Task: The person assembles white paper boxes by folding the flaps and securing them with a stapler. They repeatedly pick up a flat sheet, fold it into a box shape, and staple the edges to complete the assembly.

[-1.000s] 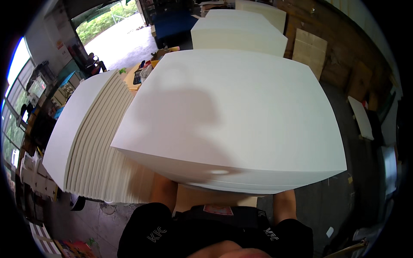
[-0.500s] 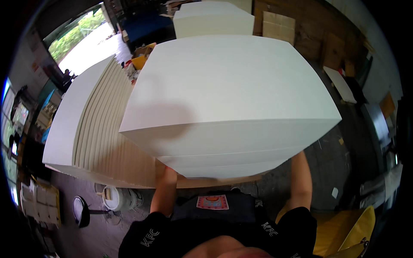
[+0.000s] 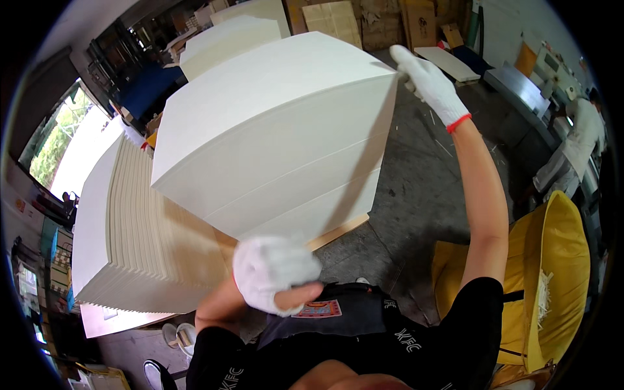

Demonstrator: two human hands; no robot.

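Note:
Ahead of me stands a tall stack of large white sheets [image 3: 273, 156], with faint lines across its front side. My right hand [image 3: 429, 84], in a white knitted glove with a red cuff, is at the stack's far right top corner. Its fingers are stretched out and apart, and nothing shows in them; whether they touch the corner I cannot tell. My left hand [image 3: 273, 273], also white-gloved but with a bare thumb, hovers before my apron, close to the stack's lower front. Motion smears its fingers.
A second stack of white sheets [image 3: 91, 221], its layers fanned at the side, stands at left. Another white stack [image 3: 227, 42] is behind. A yellow bag [image 3: 559, 273] sits at my right, near a co-worker [image 3: 578, 143]. A white bucket [image 3: 187, 338] is at lower left.
Both hands have come up from the stack's lower front: the right to the far right corner, the left before my body. The view has turned, with the stack now slanting.

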